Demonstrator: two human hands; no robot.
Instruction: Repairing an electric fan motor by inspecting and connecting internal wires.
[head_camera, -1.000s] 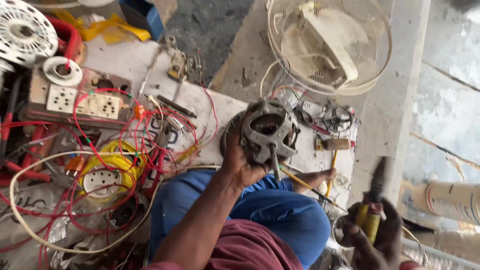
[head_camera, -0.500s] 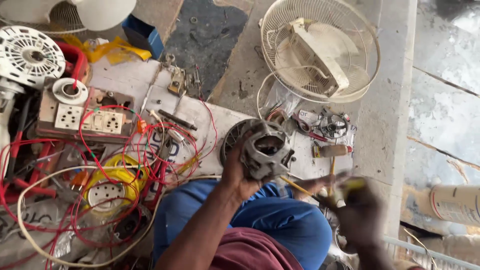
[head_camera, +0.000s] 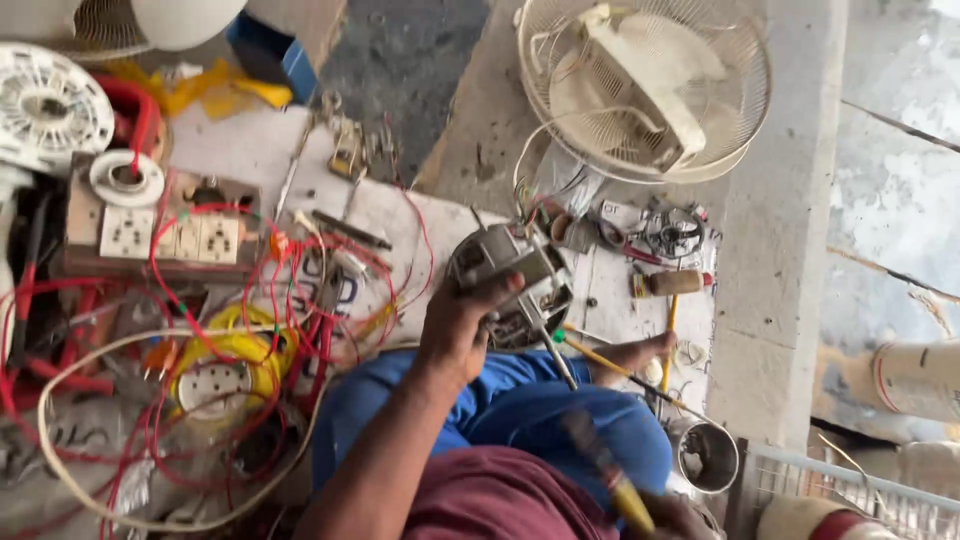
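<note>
Left hand (head_camera: 462, 330) clamped around grey metal fan motor with projecting steel shaft (head_camera: 512, 285), lifted off the work surface above the blue-trousered lap (head_camera: 520, 410). Right hand (head_camera: 672, 518) mostly cut off at the lower frame edge and motion-blurred; appears closed on yellow-and-black-handled screwdriver (head_camera: 608, 478), grip not fully readable.

Progress, judged from layout: motor already out of its housing, with cream wire fan guard and blade assembly (head_camera: 645, 85) lying separately beyond the left hand. Small parts, including dark round ring part (head_camera: 672, 232) and brown cylindrical component (head_camera: 675, 282), loose on white sheet (head_camera: 610, 310) beyond the motor. Motor not refitted; screwdriver tip not on the motor; reassembly or further stripping outstanding.

Clearance: to the outer side of the left hand, dense tangle of red wires (head_camera: 200, 330), wooden socket board with white outlets (head_camera: 160, 235) and yellow extension reel (head_camera: 225, 375); snag risk on any sweep that way. Between the hands, open room over the lap only. To the outer side of the right hand, grey concrete kerb (head_camera: 775, 300) forming a hard edge, with small metal cup (head_camera: 708, 457) just beside the hand.
</note>
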